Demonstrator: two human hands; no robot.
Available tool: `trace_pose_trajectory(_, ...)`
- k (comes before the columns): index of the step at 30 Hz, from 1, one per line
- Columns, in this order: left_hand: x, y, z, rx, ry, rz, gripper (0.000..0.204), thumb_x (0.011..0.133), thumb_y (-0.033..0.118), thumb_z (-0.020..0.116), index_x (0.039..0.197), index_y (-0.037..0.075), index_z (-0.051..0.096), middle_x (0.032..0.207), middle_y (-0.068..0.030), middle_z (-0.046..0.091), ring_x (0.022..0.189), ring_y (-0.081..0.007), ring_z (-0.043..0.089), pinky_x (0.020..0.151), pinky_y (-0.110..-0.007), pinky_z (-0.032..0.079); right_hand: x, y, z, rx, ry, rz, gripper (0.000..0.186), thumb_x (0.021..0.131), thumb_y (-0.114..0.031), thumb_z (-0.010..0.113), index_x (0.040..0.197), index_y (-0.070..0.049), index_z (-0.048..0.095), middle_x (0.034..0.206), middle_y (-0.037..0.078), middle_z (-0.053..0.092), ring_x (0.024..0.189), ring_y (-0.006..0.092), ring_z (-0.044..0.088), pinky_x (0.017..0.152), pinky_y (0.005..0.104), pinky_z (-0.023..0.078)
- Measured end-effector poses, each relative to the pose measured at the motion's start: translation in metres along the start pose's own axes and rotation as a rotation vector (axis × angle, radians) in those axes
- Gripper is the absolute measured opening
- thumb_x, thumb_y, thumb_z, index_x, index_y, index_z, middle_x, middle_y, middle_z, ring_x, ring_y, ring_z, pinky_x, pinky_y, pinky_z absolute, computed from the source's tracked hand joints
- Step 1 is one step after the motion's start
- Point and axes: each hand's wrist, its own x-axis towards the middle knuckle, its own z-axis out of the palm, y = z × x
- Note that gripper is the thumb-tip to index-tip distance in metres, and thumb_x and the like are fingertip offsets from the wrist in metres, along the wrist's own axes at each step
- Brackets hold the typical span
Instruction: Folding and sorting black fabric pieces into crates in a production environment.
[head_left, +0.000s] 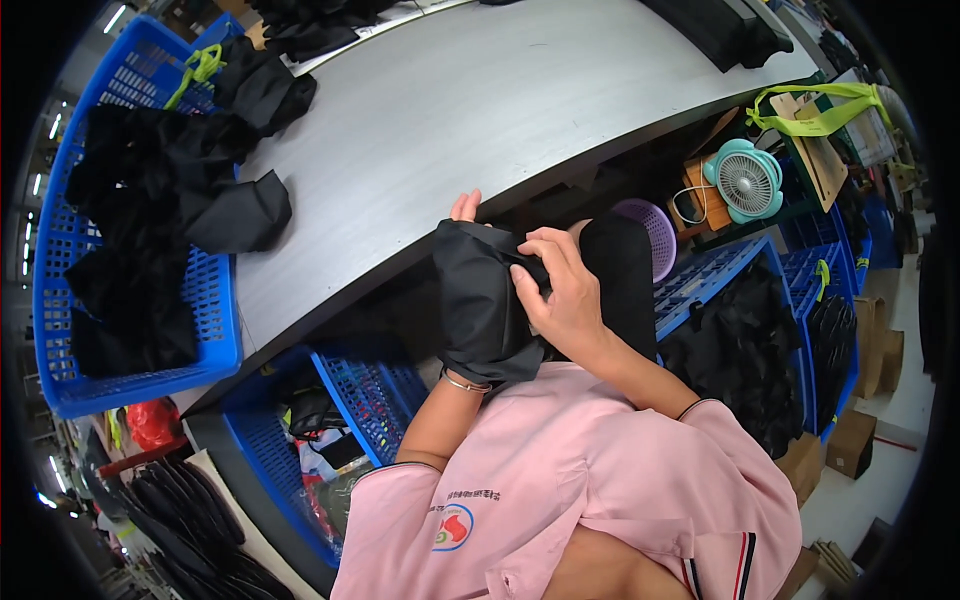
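Observation:
A black fabric piece [478, 300], tube-like and creased, is drawn over my left hand [466, 206] and wrist above my lap. Only the outstretched fingertips come out at its far end, by the table edge; the rest of that hand is hidden inside. From the right, my right hand [568, 300] bends its fingers and thumb onto the cloth's right side, pinching it. A bangle shows on my left wrist just below the cloth.
A grey table [430, 120] stretches ahead. At left, a blue basket [140, 395] is heaped with black fabric pieces [240, 215]. Below right are a purple basket [660, 240], a teal fan [745, 180] and a blue crate [715, 285] of black cloth. Another blue crate [375, 400] sits under the table.

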Motion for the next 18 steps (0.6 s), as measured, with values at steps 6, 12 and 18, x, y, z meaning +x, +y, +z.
trace_pose_trajectory(6,0.002,0.013,-0.004,0.153,-0.062,-0.02,0.051,0.093,0.01,0.052,0.143,0.001,0.045,0.15,-0.0171,0.04,0.128,-0.0308,0.046,0.109,-0.036,0.033,0.001,0.023,-0.004,0.218,-0.115,0.133,0.01,0.085,-0.006,0.065,0.091,0.002,0.064,0.087,0.011,0.062,0.076,0.0275,0.065,0.068,0.0347,0.051)
trace_pose_trajectory(12,-0.007,0.019,-0.005,-0.447,-0.096,-0.236,0.055,0.087,0.015,0.065,0.139,0.004,0.051,0.129,-0.0172,0.054,0.111,-0.0307,0.054,0.099,-0.038,0.042,0.004,0.029,-0.058,1.186,-0.393,0.416,0.016,0.094,-0.011,0.064,0.096,0.004,0.07,0.092,0.0,0.062,0.077,0.0063,0.055,0.07,0.0228,0.044)
trace_pose_trajectory(18,-0.021,-0.012,-0.001,0.122,-0.355,0.272,0.05,0.086,0.019,0.072,0.132,0.007,0.058,0.115,-0.0152,0.061,0.098,-0.0285,0.058,0.09,-0.038,0.047,0.035,0.048,-0.046,0.987,-0.298,0.502,0.018,0.097,-0.016,0.061,0.094,0.0,0.069,0.092,-0.006,0.064,0.085,0.0017,0.055,0.077,0.0192,0.043)
